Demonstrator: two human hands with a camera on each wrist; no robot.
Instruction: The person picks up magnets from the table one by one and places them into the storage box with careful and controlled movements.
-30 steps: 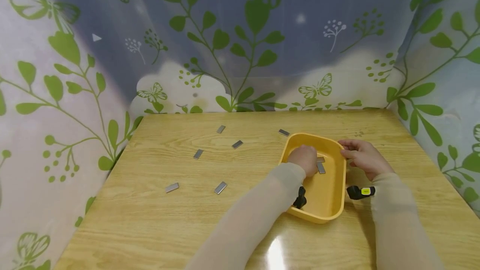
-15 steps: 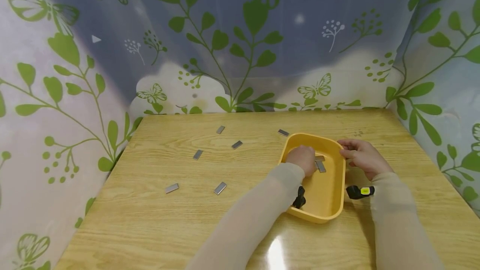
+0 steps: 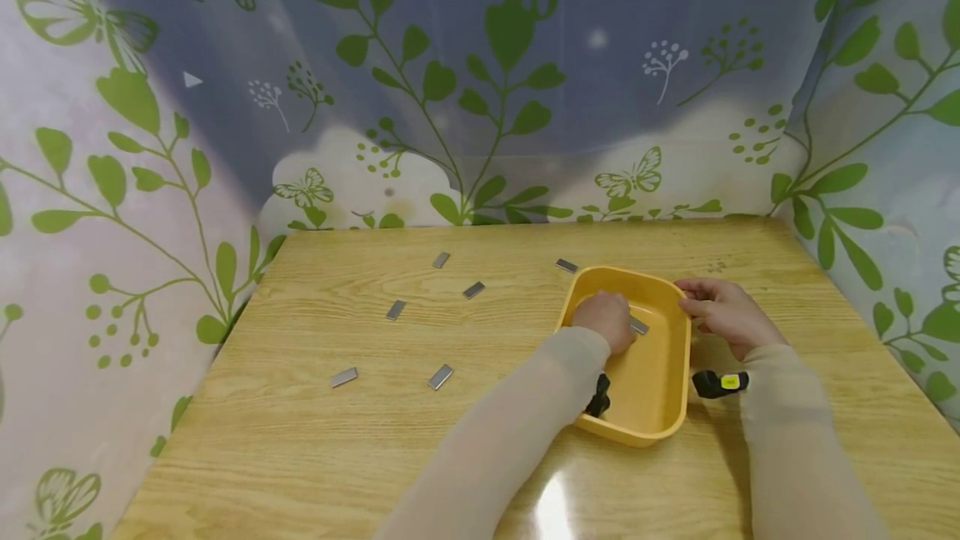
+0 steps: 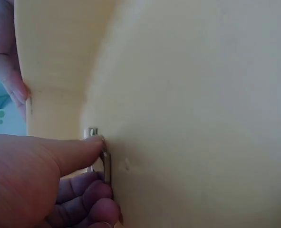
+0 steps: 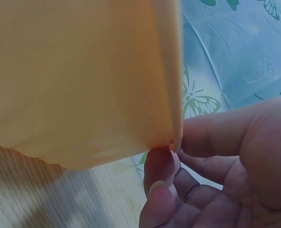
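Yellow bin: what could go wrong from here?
The left hand pinches a thin strip, which might slip. The right hand grips the bin only near one corner, so it could swivel if bumped. It might then knock the loose strip beside its far left corner.

Cream sleeves (image 3: pixel 795 440) meet black wrist devices (image 3: pixel 707 385), one bearing a yellow label (image 3: pixel 731 382).

Counter (image 3: pixel 262 440): wood-grained, smooth, glossy enough to throw a bright glare. Bin (image 3: pixel 648 394): apparently plastic, smooth, low sheen. Small bars (image 3: pixel 441 377): grey metallic, smooth, shiny. Sleeves (image 3: pixel 495 432): matt cloth. Backdrop (image 3: pixel 577 98): creased printed sheeting, cloth or plastic indeterminable.
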